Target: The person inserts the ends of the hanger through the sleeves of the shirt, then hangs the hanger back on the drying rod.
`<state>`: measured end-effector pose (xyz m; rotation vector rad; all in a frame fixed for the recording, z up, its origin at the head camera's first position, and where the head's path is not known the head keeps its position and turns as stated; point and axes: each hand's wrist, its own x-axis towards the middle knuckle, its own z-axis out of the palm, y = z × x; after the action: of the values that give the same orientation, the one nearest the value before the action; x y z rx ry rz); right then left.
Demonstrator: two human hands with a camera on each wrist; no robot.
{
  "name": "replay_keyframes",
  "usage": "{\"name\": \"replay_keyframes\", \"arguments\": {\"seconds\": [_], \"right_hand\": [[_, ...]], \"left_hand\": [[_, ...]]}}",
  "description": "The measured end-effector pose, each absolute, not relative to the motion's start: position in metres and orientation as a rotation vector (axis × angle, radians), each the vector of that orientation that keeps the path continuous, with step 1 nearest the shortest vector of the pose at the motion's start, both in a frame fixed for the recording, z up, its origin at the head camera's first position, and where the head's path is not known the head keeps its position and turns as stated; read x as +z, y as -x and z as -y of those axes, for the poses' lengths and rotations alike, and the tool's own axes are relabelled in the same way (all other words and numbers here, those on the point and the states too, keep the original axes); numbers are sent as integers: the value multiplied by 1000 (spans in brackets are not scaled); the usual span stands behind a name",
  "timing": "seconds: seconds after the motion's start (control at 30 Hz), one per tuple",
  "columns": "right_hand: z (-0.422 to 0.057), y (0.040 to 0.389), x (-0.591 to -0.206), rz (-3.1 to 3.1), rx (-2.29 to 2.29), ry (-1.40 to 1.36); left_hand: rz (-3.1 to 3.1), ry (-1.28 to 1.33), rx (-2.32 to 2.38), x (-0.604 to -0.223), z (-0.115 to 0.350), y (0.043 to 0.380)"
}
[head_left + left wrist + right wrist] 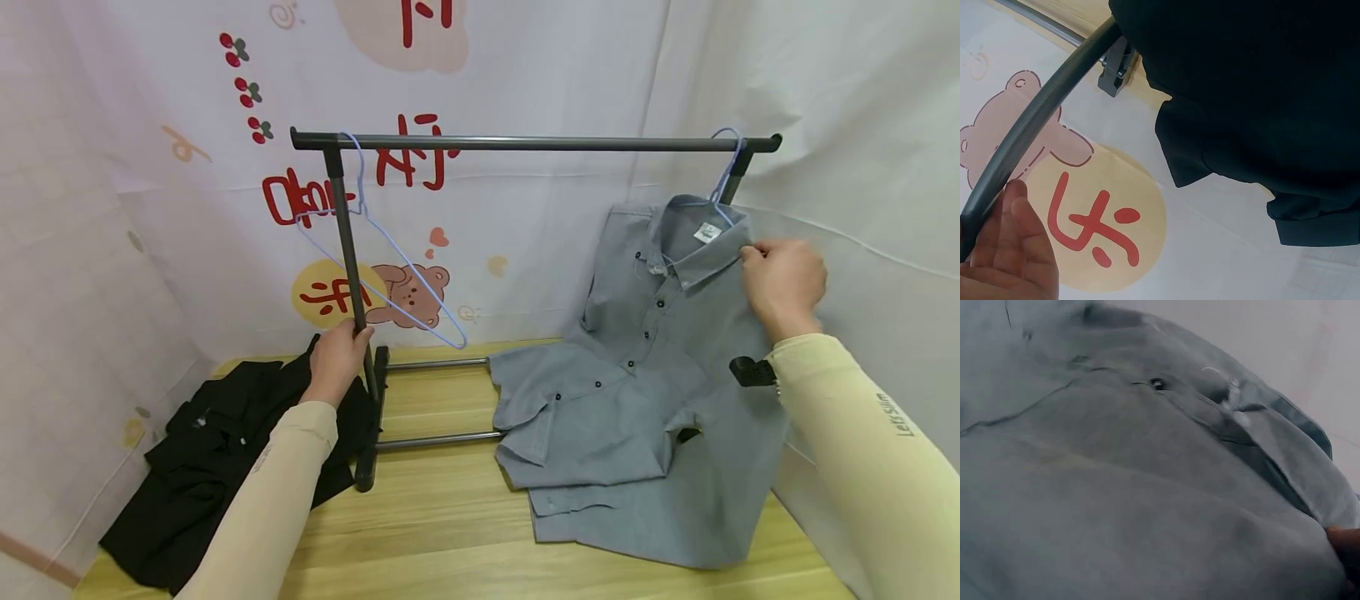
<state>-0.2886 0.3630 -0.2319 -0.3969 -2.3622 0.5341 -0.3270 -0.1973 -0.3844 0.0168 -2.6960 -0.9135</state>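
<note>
A grey button-up shirt (705,350) hangs by its collar from a lilac hanger (725,179) at the right end of a dark metal rack. My right hand (786,283) pinches the shirt at the shoulder beside the collar; in the right wrist view only fingertips (1344,540) show at the edge of the cloth. The shirt's lower part and a short sleeve spread over the table, covering part of the rack's base. Over on the left, my left hand (337,362) grips the rack's upright post (347,242), fingers curled around it, also seen from the left wrist.
A bare lilac hanger (362,179) hangs near the left end of the rack's top bar (525,143). A black garment (217,450) lies crumpled on the wooden table (420,533) at the left, beside the rack's foot (365,471). A printed white curtain (525,250) closes off the back.
</note>
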Motion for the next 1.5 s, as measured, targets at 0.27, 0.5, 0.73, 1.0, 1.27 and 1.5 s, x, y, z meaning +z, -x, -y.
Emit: {"name": "replay_keyframes", "arguments": {"seconds": [0.27,0.5,0.73,1.0,1.27,1.5], "right_hand": [[-368,289,-244,2432,532,445],[-370,289,-249,2437,539,457],[-363,290,-262,2333,526,503],[-328,293,-283,2188,382,222],[-259,293,-315,2343,361,-44],[-187,293,-382,2613,285,-476]], "left_hand": [[2695,-2,-895,-387,196,331],[2702,-8,-907,-388,196,332],[2680,14,-933,-388,193,331],[2664,21,-933,-389,187,331],[2921,53,-737,-387,196,331],[2967,8,-628,-408,263,302]]}}
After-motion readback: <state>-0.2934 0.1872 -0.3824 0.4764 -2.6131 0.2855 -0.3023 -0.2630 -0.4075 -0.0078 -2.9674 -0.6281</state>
